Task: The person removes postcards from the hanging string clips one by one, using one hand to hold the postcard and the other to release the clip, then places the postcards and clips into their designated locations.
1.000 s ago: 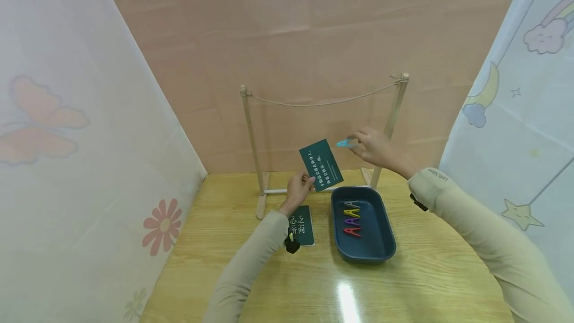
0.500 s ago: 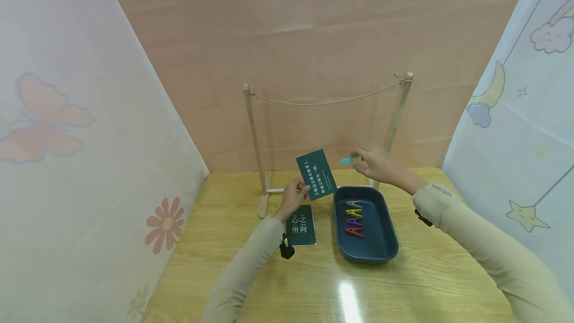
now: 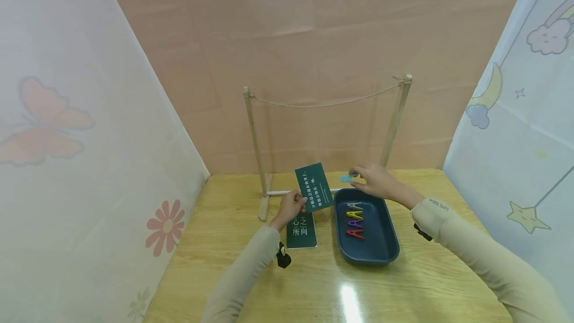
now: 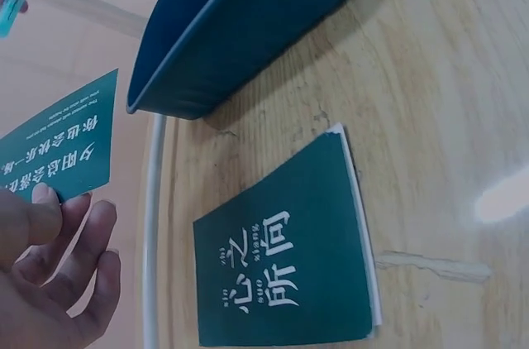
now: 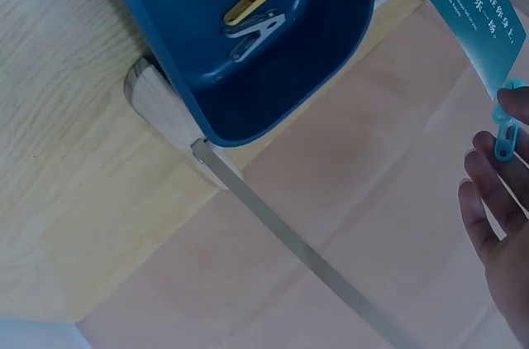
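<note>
A dark green card (image 3: 315, 187) with white writing is pinched at its lower left edge by my left hand (image 3: 289, 208). It tilts in the air above a stack of similar green cards (image 3: 302, 231) on the table. Between thumb and fingers, my right hand (image 3: 375, 181) holds a light blue clothespin (image 3: 347, 178) just right of the card, apart from it in the head view. Below that hand stands a dark blue tray (image 3: 378, 233), where several clothespins (image 3: 355, 223) in grey, yellow, purple and red lie in a column.
Behind the hands, a wooden frame's left post (image 3: 255, 143) and right post (image 3: 395, 123) carry a sagging string (image 3: 323, 106). A white rod (image 3: 278, 192) joins the posts near the table (image 3: 215, 243). Printed cloth walls (image 3: 103, 113) stand at both sides.
Both hands have moved down toward the table, the left with the card and also slightly left, the right with the blue clothespin. The tray and card stack have stayed put.
</note>
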Tool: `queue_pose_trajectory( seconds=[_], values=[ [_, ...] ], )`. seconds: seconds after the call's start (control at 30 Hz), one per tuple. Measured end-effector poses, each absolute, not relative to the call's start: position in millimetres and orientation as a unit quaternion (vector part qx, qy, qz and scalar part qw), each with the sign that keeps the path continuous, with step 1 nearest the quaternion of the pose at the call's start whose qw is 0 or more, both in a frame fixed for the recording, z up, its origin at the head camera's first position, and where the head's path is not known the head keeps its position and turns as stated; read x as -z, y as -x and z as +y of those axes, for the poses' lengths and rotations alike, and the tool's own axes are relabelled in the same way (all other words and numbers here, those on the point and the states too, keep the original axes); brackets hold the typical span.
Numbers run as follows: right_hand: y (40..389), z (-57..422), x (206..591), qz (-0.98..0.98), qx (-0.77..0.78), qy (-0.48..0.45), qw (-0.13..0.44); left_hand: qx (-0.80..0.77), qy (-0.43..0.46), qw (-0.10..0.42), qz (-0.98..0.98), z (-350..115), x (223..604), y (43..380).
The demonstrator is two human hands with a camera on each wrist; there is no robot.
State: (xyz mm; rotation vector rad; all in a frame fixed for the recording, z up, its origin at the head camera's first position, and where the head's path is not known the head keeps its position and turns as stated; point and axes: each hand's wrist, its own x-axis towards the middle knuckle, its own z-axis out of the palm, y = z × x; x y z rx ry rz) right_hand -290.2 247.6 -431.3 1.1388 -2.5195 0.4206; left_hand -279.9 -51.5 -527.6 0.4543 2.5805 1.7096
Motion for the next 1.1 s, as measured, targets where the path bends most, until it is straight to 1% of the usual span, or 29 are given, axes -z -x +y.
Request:
queue_pose_trajectory(
  seconds=[0.23, 0.5, 0.7, 0.97, 1.1],
  values=[
    [284, 251, 447, -0.894, -0.131, -0.397, 0.160, -0.532, -0.134, 0.006, 0.836, -59, 535, 278],
    [276, 257, 465, -0.915, -0.119, -0.372, 0.103, -0.507, -0.127, 0.029, 0.852, -67, 544, 275],
    [270, 261, 477, -0.913, -0.120, -0.382, 0.074, -0.490, -0.111, 0.059, 0.863, -74, 547, 272],
    [260, 264, 493, -0.913, -0.119, -0.391, 0.007, -0.491, -0.110, 0.086, 0.860, -88, 558, 267],
    [256, 265, 497, -0.909, -0.104, -0.404, -0.005, -0.475, -0.113, 0.096, 0.867, -96, 563, 264]
  ],
)
